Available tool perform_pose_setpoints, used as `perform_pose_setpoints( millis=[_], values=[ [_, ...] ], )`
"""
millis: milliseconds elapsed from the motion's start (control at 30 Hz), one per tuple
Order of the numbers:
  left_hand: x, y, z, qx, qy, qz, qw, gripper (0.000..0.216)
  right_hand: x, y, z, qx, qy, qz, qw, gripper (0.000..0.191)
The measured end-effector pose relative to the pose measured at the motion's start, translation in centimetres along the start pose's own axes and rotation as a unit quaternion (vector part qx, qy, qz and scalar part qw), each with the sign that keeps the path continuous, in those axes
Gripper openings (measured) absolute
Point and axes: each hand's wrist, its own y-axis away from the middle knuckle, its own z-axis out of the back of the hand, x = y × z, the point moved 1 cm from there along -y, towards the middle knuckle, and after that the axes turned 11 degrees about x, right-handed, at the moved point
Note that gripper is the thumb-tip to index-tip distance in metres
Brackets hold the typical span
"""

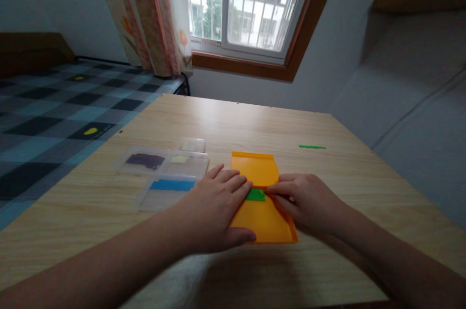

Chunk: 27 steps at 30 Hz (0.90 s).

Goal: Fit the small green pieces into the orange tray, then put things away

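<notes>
We've the green piece on the orange tray — left hand spread over its left side, right hand curled there, grip unclear; work looks unfinished — green strip off its right.

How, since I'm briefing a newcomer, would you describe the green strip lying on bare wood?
Start at the wooden table below the window. Past the right hand, toward the table's far right, lies a thin green strip. Unlike the green piece on the orange tray, it lies alone.
</notes>
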Motion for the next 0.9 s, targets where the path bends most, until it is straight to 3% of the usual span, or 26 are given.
perform_pose_setpoints(
  millis=[200, 633, 900],
  values=[
    [-0.1, 0.0, 0.0, -0.001, -0.002, 0.001, 1.0, 0.083, 0.1, -0.2, -0.3, 0.008, 0.007, -0.003, 1.0, 0.023],
    [-0.1, 0.0, 0.1, -0.002, 0.0, 0.001, 1.0, 0.08, 0.7, -0.5, -1.1, -0.023, 0.044, -0.08, 0.996, 0.013],
    [-0.2, 0.0, 0.1, -0.001, 0.009, 0.0, 1.0, 0.08, 0.5, 0.3, -0.1, -0.045, 0.001, -0.043, 0.998, 0.02]
  ],
)
